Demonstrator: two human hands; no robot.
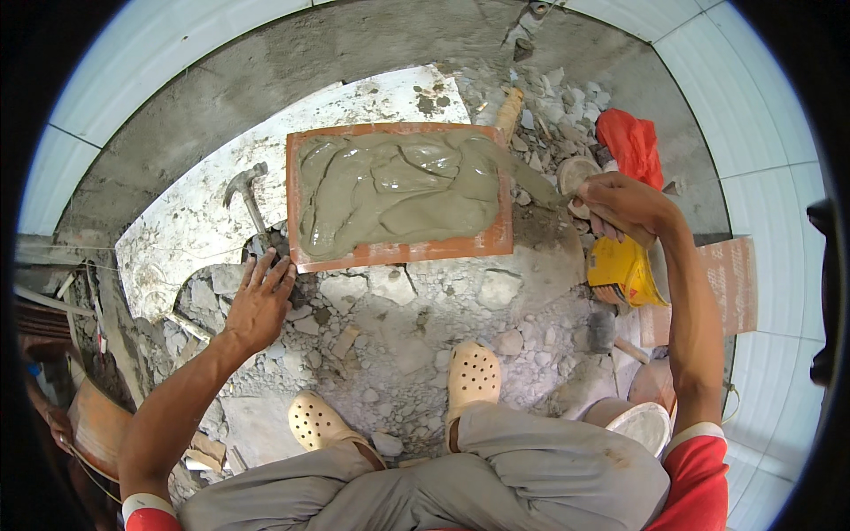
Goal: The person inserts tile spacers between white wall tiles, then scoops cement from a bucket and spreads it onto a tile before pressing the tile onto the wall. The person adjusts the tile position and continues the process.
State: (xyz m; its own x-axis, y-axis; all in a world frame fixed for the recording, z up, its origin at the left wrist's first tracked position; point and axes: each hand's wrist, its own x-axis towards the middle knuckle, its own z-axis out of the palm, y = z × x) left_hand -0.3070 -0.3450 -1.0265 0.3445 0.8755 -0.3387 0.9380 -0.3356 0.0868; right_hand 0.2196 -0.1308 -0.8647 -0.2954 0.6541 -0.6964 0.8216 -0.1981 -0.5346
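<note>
Orange-brown tile (425,250) under wet mortar (407,190); left hand (263,296) loosely spread, tile's near-left corner; right hand (627,205) clenched on trowel (537,186), right of tile

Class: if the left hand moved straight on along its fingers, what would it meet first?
The left hand would probably meet the hammer handle just ahead of it, though the depth between them is unclear.

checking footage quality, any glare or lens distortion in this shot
Head view: small white glints on the wet mortar; head view, toward the rim: edges of the pale tiles bow, and black corners surround the picture.
</note>
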